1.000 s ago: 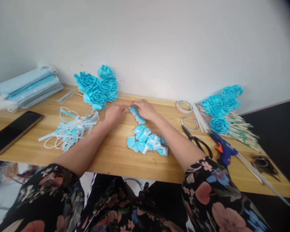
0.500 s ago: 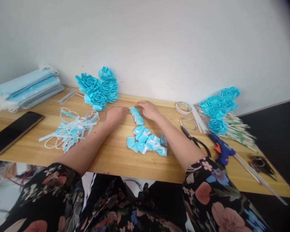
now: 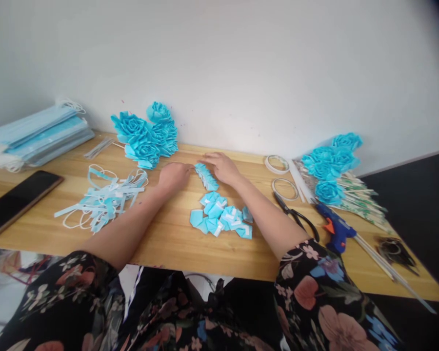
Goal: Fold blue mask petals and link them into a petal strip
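Observation:
A slanting row of overlapping blue folded petals (image 3: 207, 178) lies on the wooden table, between my two hands. My left hand (image 3: 174, 176) rests at its far left end, fingers closed together and fingertips at the end petal; whatever they pinch is too small to make out. From the right, my right hand (image 3: 222, 167) arches over the row's far end with its fingers stretched out and partly apart. Nearer to me lies a loose group of blue folded petals with white strips (image 3: 221, 214), touched by neither hand.
Blue flowers (image 3: 146, 136) stand at the back left, others (image 3: 331, 163) at the right. Stacked masks (image 3: 40, 134), a phone (image 3: 22, 200) and cut strips (image 3: 106, 197) lie left. Tape rolls (image 3: 285, 188), pliers (image 3: 296, 213), a blue glue gun (image 3: 335, 226) and sticks (image 3: 380, 261) lie right.
The view has shifted slightly. Both hands stay at the far end of the petal row, with my right fingers moved a little leftward. The petals lie much as before.

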`<state>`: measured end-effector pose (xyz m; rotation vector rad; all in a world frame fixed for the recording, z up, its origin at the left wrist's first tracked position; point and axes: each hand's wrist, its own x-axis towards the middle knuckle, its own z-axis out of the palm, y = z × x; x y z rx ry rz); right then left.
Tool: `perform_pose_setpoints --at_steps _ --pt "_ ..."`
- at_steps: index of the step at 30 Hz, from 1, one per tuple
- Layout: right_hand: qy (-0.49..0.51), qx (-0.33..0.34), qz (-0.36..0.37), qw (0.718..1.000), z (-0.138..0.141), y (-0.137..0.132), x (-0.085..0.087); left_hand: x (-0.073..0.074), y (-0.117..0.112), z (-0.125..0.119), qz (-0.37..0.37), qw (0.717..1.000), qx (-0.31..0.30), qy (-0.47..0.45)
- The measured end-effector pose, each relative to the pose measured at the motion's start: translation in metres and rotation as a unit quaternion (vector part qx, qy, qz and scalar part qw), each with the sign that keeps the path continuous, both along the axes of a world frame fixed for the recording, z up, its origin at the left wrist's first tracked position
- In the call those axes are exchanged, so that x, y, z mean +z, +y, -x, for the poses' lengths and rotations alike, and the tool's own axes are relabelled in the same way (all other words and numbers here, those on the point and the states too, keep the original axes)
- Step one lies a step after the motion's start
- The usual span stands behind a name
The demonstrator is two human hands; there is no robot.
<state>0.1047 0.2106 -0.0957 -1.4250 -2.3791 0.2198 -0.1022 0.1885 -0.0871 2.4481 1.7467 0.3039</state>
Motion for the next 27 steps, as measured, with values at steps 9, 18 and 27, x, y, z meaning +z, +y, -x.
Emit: perform_pose_setpoints --at_steps 9,18,27 --pt "-0.04 0.014 0.006 0.999 0.0 0.008 0.0 0.003 0.0 0.001 0.013 1.0 0.005 -0.008" --pt "0.152 -0.032 0.057 0.986 -0.03 -0.022 0.006 0.001 -0.002 0.003 0.006 1.0 -0.012 -0.013" --pt "0.105 -0.061 0.079 0.989 -0.039 -0.069 0.012 0.0 -0.001 0.007 -0.031 0.997 0.028 -0.061"
